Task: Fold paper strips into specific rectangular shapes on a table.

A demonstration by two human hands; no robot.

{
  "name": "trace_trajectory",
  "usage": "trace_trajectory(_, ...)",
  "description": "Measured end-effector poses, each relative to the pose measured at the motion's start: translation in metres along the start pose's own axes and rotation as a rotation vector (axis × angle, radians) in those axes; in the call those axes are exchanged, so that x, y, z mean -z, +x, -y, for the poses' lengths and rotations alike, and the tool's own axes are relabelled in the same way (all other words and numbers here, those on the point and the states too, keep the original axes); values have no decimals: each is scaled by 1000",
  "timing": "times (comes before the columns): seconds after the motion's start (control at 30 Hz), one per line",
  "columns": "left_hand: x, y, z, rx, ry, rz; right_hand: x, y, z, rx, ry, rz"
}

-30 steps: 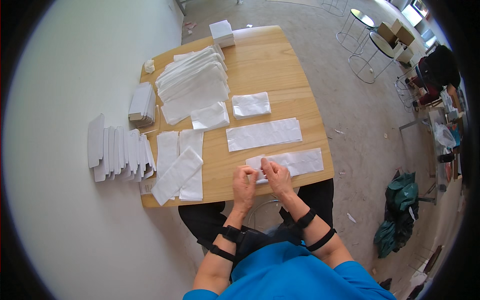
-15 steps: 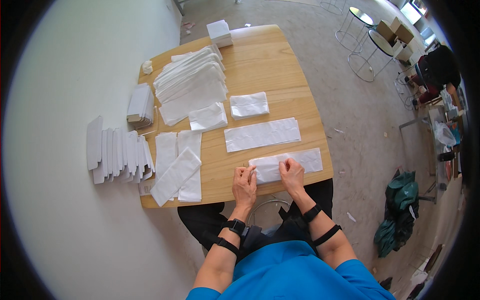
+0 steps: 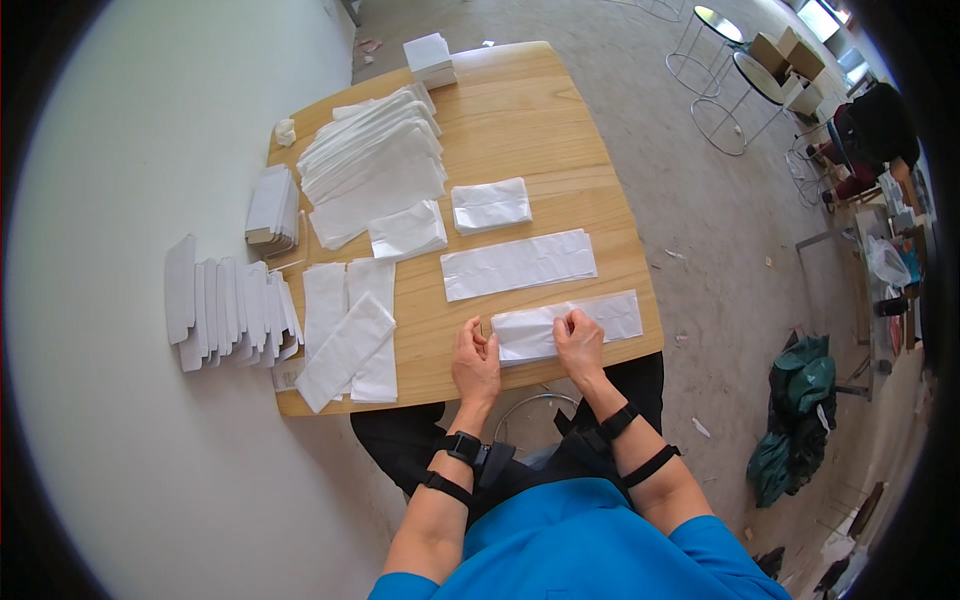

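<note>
The left hand (image 3: 476, 362) stands nearly upright, its fingers (image 3: 466, 332) loosely curled and the thumb set a little away to their right. The left wrist (image 3: 479, 402), directly below those fingers, is almost straight, and the left forearm (image 3: 428, 525) slants down and outward from it. Near the left fingers, on their right, is the right hand (image 3: 568, 325), back upward, fingers bent and gathered close to the thumb; how tightly they close cannot be made out. Below and slightly right of these fingers lies the right wrist (image 3: 597, 386), with the right forearm (image 3: 648, 462) running down and outward. The hands are apart, closer together than the elbows.
</note>
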State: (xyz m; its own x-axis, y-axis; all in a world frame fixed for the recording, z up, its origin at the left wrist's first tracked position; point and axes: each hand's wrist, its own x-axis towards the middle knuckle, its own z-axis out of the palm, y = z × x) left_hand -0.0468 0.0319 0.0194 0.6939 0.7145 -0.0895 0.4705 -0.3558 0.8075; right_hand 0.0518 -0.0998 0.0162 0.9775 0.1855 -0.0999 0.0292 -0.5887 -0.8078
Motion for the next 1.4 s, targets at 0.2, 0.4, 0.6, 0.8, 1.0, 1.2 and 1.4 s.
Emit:
trace_trajectory(0.2,-6,16,0,27,-75,-65,3,0,3,-2,7,17)
trace_trajectory(0.4,-5,28,0,131,-12,-123,1,0,2,8,-1,8)
trace_trajectory(0.6,-4,2,-8,157,-387,266,3,3,1,0,-15,15)
trace_trajectory(0.8,-16,-12,8,37,-198,205,7,2,9,-11,-25,38)
trace_trajectory(1.0,-12,-10,8,8,-193,221,-1,2,42,513,-273,-82)
trace_trajectory(1.2,-11,-13,0,9,-145,233,-36,26,41,461,-435,91)
trace_trajectory(1.4,-7,-12,10,103,-283,275,-21,15,49,137,123,327)
